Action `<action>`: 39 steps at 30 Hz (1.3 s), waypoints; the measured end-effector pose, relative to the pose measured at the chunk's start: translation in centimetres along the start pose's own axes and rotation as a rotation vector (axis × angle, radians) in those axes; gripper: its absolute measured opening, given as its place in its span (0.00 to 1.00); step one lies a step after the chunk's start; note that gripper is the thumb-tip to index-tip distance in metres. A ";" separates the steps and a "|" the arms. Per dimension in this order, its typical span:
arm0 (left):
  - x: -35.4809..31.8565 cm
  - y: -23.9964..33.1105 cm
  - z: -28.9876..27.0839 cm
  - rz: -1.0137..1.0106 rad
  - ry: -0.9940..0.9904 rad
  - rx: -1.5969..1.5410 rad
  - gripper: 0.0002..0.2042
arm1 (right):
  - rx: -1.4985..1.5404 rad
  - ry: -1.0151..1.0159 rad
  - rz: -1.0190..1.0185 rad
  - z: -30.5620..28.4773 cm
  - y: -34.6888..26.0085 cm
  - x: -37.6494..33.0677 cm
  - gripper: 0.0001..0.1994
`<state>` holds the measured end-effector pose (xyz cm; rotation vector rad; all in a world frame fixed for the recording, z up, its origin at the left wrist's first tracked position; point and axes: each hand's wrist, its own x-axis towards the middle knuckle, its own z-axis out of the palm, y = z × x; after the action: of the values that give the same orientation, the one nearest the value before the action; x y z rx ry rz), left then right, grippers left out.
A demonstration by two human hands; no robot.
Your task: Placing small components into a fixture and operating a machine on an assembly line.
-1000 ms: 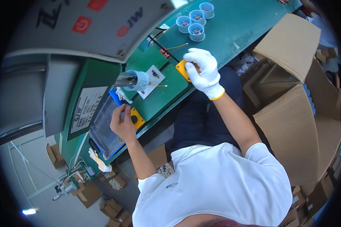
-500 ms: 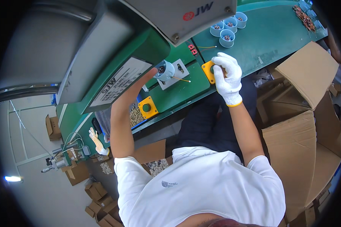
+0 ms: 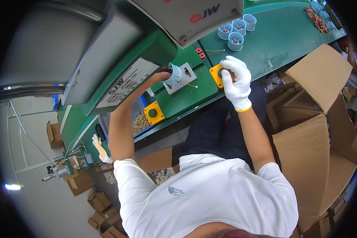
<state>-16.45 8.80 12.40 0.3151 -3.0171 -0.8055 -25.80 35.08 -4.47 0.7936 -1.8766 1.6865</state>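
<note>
My left hand [image 3: 156, 78] is bare and partly hidden under the machine head. Its fingers are held together and reach into the mouth of a light blue cup [image 3: 174, 75]; whatever they pinch is out of sight. The cup lies on its side on a pale metal plate [image 3: 183, 81], with a thin wire [image 3: 189, 84] trailing from it. My right hand [image 3: 238, 81], in a white knitted glove, curls against the right side of a yellow button box [image 3: 215, 76], its thumb close to the dark green button.
A green machine head [image 3: 142, 71] overhangs the left. Another yellow button box [image 3: 154, 113] stands near a bin of small brass parts [image 3: 140, 123]. Several blue cups [image 3: 235, 41] stand at the back. A loose glove [image 3: 100, 148] lies left; a large open carton [image 3: 305, 162] is right.
My left fingers have moved from the cup's rim into its mouth, and the left forearm has swung a little left. My right hand stays at the button box.
</note>
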 end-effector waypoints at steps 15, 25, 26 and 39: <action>-14.4 -7.7 9.4 0.167 0.606 0.162 0.07 | -0.241 -0.049 -0.247 -0.7 -1.3 0.9 0.04; -18.1 1.0 17.3 0.325 0.461 -0.193 0.12 | -0.489 -0.690 -0.010 -3.9 -8.2 -8.9 0.09; -17.7 3.2 18.9 0.382 0.327 -0.195 0.15 | -0.496 -0.710 0.015 -4.0 -7.9 -10.4 0.09; -18.0 8.9 23.5 0.465 0.024 -0.229 0.10 | -0.700 -1.363 0.304 -1.7 -6.2 -15.2 0.07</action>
<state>-1.76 31.40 -2.76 -0.3617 -2.7555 -1.0604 -10.68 37.80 -10.50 1.5490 -3.2681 0.2874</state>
